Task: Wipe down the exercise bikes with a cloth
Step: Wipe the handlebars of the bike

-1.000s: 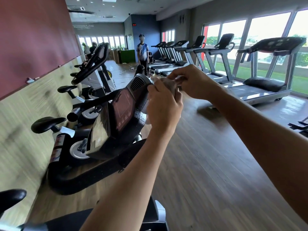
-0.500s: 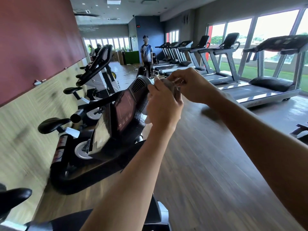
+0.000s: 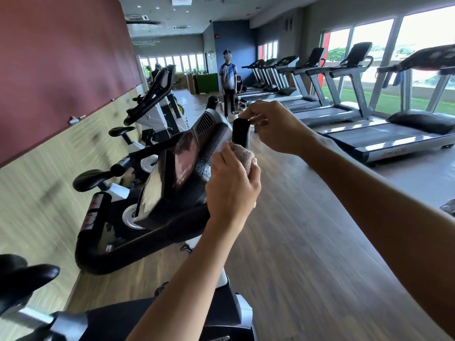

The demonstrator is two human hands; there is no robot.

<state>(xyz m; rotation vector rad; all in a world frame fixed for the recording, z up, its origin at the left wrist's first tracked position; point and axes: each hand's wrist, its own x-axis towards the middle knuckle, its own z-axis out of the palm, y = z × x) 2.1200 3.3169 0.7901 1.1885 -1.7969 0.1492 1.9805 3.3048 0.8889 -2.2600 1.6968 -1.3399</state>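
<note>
While L hand (image 3: 231, 185) grips cloth (image 3: 243, 155), R hand (image 3: 273, 126) holds handlebar (image 3: 241, 131).

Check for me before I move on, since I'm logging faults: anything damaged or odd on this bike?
No damage shows. Water droplets bead on the console edge beside the cloth in the left hand.

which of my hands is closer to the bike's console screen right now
Left. Your left hand holds the cloth right against the console, at its right edge. Your right hand is farther right and higher, gripping the black handlebar end.
</note>
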